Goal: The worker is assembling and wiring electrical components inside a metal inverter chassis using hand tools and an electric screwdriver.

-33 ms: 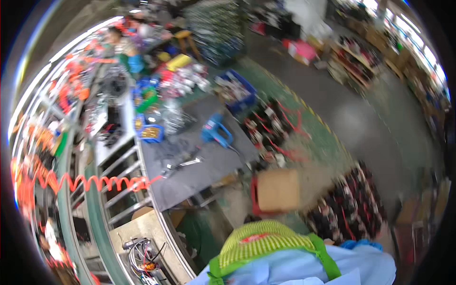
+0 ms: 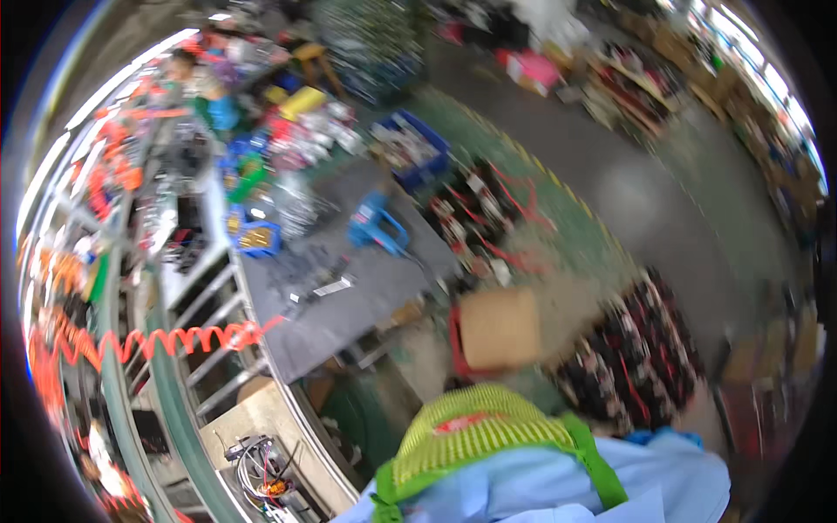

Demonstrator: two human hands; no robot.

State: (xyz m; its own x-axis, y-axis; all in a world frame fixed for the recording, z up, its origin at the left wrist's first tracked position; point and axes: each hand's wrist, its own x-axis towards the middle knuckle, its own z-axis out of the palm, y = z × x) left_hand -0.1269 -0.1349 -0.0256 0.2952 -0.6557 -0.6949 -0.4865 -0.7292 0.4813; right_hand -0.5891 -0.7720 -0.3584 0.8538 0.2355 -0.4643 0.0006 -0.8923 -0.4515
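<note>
The left hand and the right hand are out of sight, so I cannot tell if the fingers are spread or pinching. From the middle of the view, the bundle of wires (image 2: 253,468) is at seven o'clock, by a pale board (image 2: 296,425). The blue tool (image 2: 368,218) (it looks like a hair dryer) lies at ten o'clock on a grey table (image 2: 301,342). A curly red cord (image 2: 228,336) stretches out at eight.

Blue crate (image 2: 428,174) on green floor (image 2: 580,237); pink bundle (image 2: 534,71) across yellow line (image 2: 558,180); wooden stool (image 2: 309,52) farther left.
</note>
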